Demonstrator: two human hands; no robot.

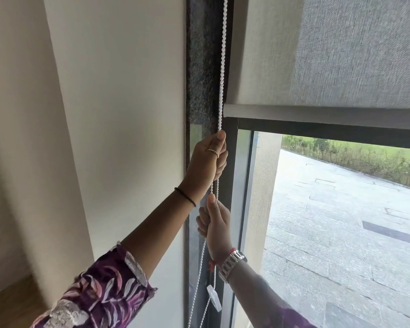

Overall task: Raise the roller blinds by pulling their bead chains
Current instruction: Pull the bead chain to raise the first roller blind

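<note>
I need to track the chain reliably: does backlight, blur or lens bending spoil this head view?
Head view: daylight through the window glass is bright, yet both hands stay readable; the bead chain shows sharp white against the dark frame; the wall edge bows from wide-angle distortion; the blind fabric looks slightly soft.

Wall (118, 95): was plain cream, left of the window.
Window frame (317, 133): was dark, crossing horizontally.
Pavement (336, 209): grey slabs lay outside the glass.
Hedge (355, 155): green, stood beyond the pavement.
Floor (7, 285): wooden, showed lower left.
</note>
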